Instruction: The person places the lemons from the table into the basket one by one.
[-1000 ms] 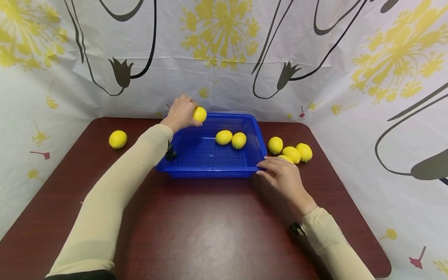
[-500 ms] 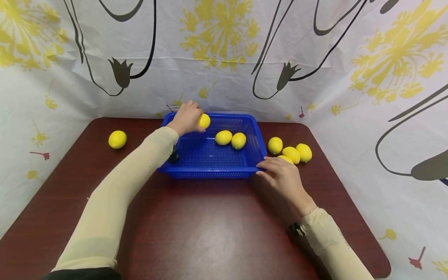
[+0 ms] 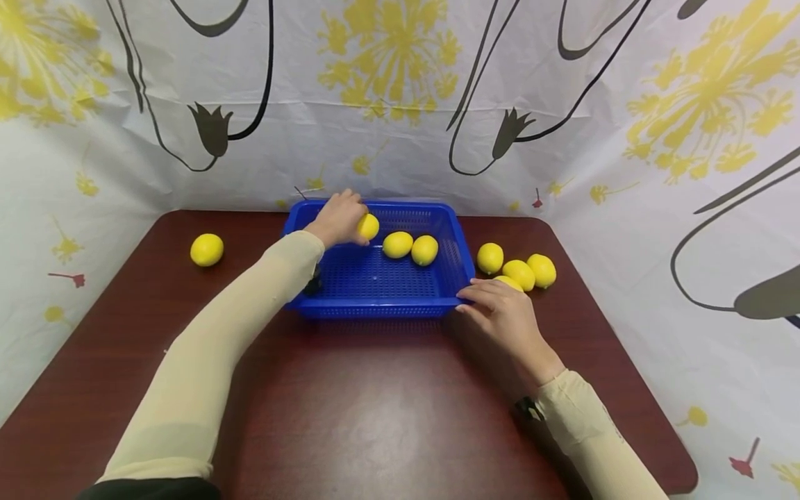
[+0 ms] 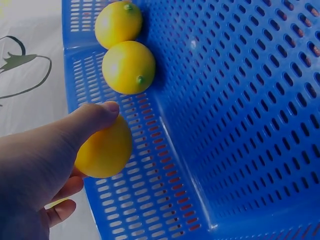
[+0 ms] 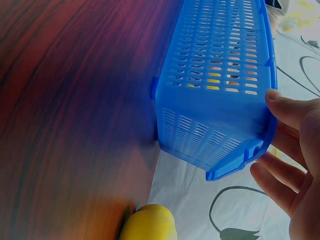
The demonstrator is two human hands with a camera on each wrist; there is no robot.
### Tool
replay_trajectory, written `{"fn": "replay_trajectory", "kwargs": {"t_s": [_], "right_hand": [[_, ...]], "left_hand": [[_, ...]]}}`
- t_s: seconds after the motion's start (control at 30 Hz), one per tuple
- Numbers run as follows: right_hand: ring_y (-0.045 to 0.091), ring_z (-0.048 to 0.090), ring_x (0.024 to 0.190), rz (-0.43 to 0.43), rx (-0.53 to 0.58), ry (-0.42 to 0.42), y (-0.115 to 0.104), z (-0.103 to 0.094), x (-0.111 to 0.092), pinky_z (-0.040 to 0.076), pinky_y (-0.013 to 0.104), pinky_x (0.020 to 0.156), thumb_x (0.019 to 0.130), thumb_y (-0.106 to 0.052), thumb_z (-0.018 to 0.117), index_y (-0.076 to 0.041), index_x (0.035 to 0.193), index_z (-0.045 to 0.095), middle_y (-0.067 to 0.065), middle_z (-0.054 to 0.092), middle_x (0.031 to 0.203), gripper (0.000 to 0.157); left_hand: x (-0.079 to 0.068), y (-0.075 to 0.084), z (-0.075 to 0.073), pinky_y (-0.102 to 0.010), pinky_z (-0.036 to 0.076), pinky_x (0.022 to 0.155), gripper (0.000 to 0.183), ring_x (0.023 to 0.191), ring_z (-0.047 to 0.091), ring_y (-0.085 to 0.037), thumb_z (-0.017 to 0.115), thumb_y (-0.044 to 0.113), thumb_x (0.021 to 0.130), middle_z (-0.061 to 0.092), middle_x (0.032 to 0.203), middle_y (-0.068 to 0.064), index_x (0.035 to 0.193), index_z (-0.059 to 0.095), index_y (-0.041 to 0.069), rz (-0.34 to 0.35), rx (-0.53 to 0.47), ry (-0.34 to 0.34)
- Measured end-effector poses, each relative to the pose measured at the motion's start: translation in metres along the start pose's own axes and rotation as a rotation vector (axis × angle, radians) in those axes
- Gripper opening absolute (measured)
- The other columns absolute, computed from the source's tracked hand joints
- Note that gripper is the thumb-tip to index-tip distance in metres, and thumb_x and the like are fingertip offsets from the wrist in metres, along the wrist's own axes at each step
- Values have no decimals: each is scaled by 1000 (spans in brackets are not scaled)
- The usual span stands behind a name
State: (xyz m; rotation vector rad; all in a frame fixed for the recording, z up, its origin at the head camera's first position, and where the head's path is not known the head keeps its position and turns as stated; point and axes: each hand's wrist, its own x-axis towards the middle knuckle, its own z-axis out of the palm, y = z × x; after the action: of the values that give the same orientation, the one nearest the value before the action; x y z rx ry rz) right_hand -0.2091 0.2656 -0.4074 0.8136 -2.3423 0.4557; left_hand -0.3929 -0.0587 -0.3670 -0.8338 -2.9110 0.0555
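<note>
My left hand [image 3: 340, 219] holds a yellow lemon [image 3: 369, 227] over the far left part of a blue perforated plastic basket [image 3: 375, 303]. In the left wrist view the thumb lies across the top of that lemon [image 4: 107, 150]. Two more lemons sit side by side on the basket floor, one lemon [image 3: 397, 244] touching the other lemon [image 3: 425, 250]. My right hand [image 3: 503, 316] grips the basket's near right corner; in the right wrist view the thumb is on the rim [image 5: 272, 75] and fingers reach behind it.
Right of the basket, several lemons lie grouped on the table, among them a lemon [image 3: 541, 271] at the outer side and one partly hidden by my right hand. A single lemon [image 3: 207, 250] lies at the far left. Patterned white cloth [image 3: 375, 160] hangs behind the dark red table [image 3: 362, 417].
My left hand has moved right and down with its lemon, from the basket's far left rim to lower over the inside. The right hand stays at the corner.
</note>
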Motion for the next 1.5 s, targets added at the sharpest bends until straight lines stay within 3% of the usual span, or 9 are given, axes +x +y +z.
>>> {"fn": "replay_trajectory", "kwargs": {"t_s": [0.53,0.9,1.5], "right_hand": [[26,73,104,-10,17,2,1,2,1,57,43,91,76,-26,85,-13,100,78,6,78,99,28],[26,73,103,-17,13,13,1,2,1,57,43,90,75,-25,86,-13,99,78,6,78,98,28],[26,73,103,-12,13,12,2,1,0,57,42,91,76,-25,85,-13,99,79,5,78,99,28]], "left_hand": [[8,6,17,-46,44,96,57,104,50,-30,82,51,75,63,113,-13,109,70,6,17,27,-61],[9,14,19,-45,44,93,55,103,51,-30,82,49,75,64,113,-13,107,70,6,37,22,-61],[13,21,28,-45,44,95,64,106,50,-30,77,55,79,63,120,-14,119,66,6,4,43,-113]]}}
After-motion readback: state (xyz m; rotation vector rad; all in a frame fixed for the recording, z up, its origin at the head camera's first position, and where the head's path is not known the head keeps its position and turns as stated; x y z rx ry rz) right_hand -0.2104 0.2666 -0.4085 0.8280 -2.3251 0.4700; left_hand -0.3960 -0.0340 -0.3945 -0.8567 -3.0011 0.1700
